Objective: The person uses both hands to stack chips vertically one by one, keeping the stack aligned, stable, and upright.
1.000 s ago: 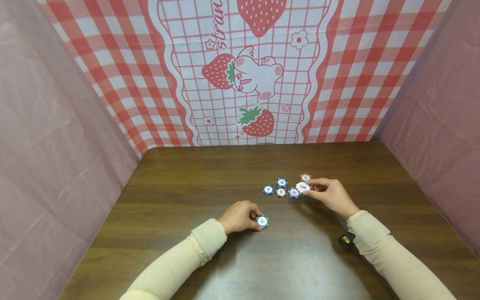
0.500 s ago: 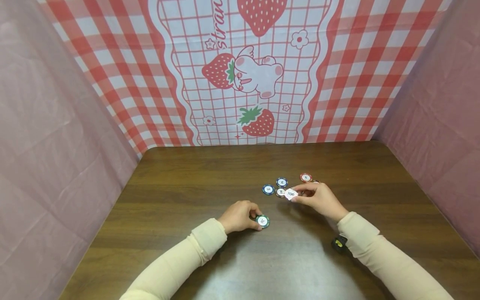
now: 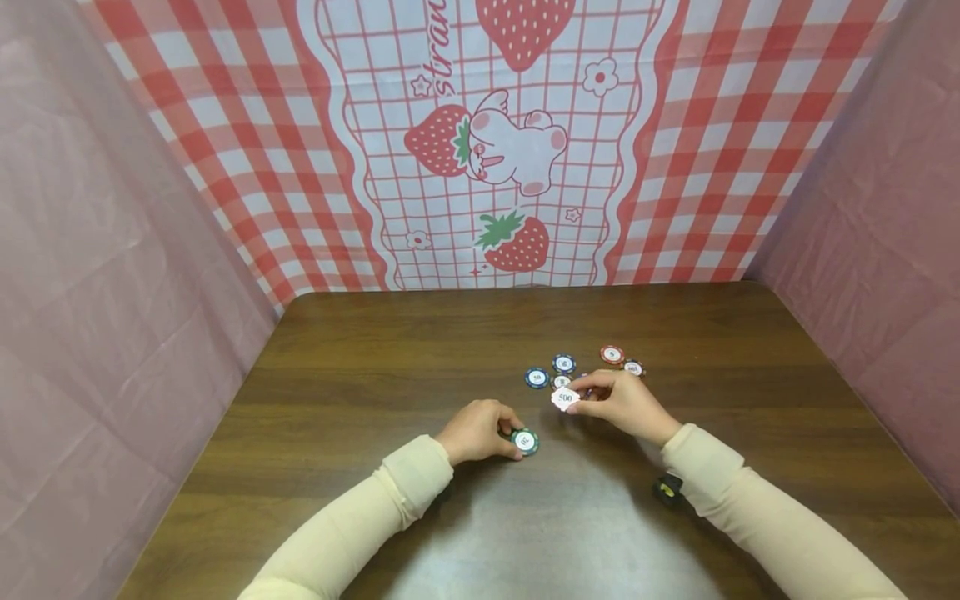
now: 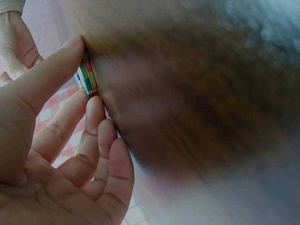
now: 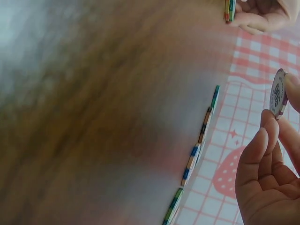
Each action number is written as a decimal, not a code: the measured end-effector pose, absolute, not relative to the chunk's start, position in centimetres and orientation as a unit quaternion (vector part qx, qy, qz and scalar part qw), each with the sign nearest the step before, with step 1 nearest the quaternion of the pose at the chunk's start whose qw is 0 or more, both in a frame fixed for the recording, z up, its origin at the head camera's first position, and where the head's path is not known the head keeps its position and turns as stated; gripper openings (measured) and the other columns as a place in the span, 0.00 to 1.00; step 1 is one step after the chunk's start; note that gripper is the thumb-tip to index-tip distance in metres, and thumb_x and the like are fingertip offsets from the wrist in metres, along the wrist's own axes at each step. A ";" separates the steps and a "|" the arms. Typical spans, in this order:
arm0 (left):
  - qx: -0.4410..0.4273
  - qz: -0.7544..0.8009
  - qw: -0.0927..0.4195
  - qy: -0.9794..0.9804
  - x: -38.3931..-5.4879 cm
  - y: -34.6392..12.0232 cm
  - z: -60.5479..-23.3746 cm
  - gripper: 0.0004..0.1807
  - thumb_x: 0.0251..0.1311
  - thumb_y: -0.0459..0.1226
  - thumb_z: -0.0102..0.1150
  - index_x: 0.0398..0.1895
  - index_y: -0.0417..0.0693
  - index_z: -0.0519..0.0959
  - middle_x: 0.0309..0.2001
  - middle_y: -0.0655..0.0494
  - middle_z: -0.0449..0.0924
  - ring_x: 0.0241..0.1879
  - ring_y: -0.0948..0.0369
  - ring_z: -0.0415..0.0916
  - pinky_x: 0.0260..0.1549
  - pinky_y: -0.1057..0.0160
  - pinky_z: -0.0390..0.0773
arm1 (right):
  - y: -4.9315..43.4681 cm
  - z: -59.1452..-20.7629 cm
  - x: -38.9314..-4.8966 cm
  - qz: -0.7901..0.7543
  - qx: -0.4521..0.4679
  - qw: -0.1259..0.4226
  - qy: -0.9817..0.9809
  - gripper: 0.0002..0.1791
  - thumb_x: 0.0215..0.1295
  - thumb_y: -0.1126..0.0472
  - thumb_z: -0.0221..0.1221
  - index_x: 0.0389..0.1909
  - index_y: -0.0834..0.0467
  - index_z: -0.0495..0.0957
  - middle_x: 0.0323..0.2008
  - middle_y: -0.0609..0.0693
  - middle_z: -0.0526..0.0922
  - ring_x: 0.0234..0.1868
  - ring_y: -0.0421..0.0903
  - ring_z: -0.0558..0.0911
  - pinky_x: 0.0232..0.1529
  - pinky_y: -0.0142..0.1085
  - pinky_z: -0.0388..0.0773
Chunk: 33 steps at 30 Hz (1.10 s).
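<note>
head: white chip [image 3: 566, 398] in right hand [image 3: 627, 403] partly hides brown-rimmed chip [image 3: 561, 381].

Through the head camera I see a brown wooden table [image 3: 375, 358] with a pale glare [image 3: 525, 533] towards six o'clock. Beyond it, at twelve, hangs a red-and-white checked cloth [image 3: 720, 125] printed with strawberries [image 3: 521, 246]; pink curtains [image 3: 105, 275] hang at nine and three.

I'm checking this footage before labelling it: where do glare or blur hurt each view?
Head: pale glare on the near tabletop, the 500 chip bright but its number readable; left wrist: tabletop smeared and out of focus, left hand much sharper; right wrist: similar blur, bright glare at upper left, right hand and 500 chip fairly clear.
</note>
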<state>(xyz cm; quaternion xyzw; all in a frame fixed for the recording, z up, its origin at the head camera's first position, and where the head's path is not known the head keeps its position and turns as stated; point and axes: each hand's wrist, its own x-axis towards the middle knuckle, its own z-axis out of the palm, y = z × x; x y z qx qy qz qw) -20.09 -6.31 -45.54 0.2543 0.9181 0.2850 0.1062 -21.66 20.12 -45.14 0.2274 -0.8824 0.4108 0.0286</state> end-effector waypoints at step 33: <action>0.248 0.290 0.115 0.917 -20.2 -6.2 -45.6 0.19 0.39 0.41 0.80 0.38 0.50 0.87 0.31 0.61 0.86 0.33 0.67 0.77 0.35 0.71 0.73 | 16.3 -45.6 -20.8 0.386 0.324 -0.055 -0.862 0.14 0.51 0.56 0.73 0.38 0.57 0.87 0.28 0.43 0.84 0.27 0.30 0.73 0.28 0.27 0.73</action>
